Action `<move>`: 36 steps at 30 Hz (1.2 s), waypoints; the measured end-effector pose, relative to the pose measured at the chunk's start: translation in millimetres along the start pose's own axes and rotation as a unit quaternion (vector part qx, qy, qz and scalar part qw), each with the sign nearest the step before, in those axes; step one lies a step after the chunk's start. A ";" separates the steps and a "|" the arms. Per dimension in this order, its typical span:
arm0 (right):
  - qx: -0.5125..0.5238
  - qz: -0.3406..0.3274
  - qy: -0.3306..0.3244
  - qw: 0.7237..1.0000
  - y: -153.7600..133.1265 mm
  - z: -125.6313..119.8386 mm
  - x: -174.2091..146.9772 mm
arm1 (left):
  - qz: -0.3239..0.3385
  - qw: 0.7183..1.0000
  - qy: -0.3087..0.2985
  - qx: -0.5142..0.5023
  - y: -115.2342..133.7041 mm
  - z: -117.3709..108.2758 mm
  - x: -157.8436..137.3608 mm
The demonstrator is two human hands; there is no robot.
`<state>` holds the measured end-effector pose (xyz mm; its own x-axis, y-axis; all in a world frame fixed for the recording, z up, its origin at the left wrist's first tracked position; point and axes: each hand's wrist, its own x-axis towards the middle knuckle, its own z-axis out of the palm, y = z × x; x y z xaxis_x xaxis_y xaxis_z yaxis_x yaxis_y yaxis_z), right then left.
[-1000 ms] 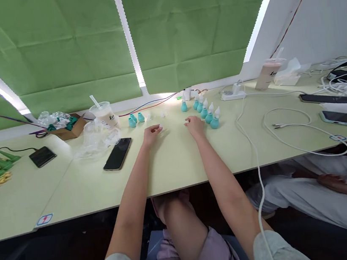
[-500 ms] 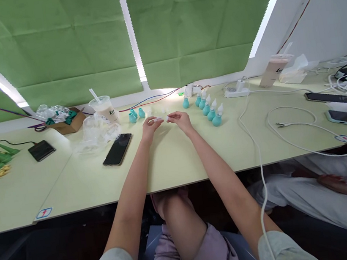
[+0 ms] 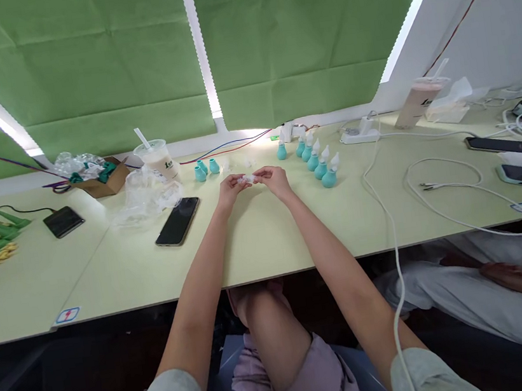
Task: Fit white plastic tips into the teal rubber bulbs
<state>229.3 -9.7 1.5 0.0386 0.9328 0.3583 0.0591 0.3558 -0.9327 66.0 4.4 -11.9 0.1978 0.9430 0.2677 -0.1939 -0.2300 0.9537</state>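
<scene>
My left hand [image 3: 230, 190] pinches a small translucent whitish plastic piece [image 3: 242, 179] above the table. From the other side, my right hand [image 3: 272, 180] pinches another small white piece [image 3: 251, 179], and the two pieces meet between my fingertips. Their exact shape is too small to make out. Right of my hands stand several turquoise squeeze bulbs [image 3: 328, 177] with pointed white nozzles [image 3: 335, 161]. To the left are 3 turquoise bulbs [image 3: 200, 174] with open necks and no nozzles. Some small clear parts [image 3: 248, 163] lie just behind my hands.
A black phone [image 3: 178, 222], a crumpled plastic bag [image 3: 144, 197] and a drink cup [image 3: 158, 160] are on the left, with a cardboard box [image 3: 105, 181] beyond. A white cable [image 3: 393, 229] hangs over the table edge at right. Another person's hand [image 3: 502, 273] rests at lower right.
The two small pieces were apart and are now together, as my hands have closed the gap between them. The view has shifted slightly.
</scene>
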 end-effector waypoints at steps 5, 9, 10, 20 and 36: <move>-0.015 -0.002 0.003 1.000 0.4 -0.4 -1.3 | 0.002 1.000 0.010 0.013 -1.1 3.0 0.7; -0.015 0.013 0.005 1.000 1.0 -1.7 -3.5 | 0.003 0.999 0.020 0.032 -3.6 4.1 0.9; -0.017 0.017 0.002 1.000 1.4 -2.2 -4.5 | 0.004 0.999 0.018 0.038 -4.4 4.0 0.5; 0.031 0.035 -0.029 0.999 11.1 -5.9 -8.7 | 0.006 0.999 -0.005 0.040 -7.3 6.7 -5.2; 0.035 0.041 -0.033 0.998 22.2 6.8 -10.5 | 0.009 0.990 0.043 0.131 -15.1 5.5 -4.1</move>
<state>223.4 -11.2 -23.3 -0.0259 0.9599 0.2792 -0.0120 0.2789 -0.9602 73.4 2.7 -26.5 0.1120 0.9523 0.2838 0.0608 -0.2916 0.9546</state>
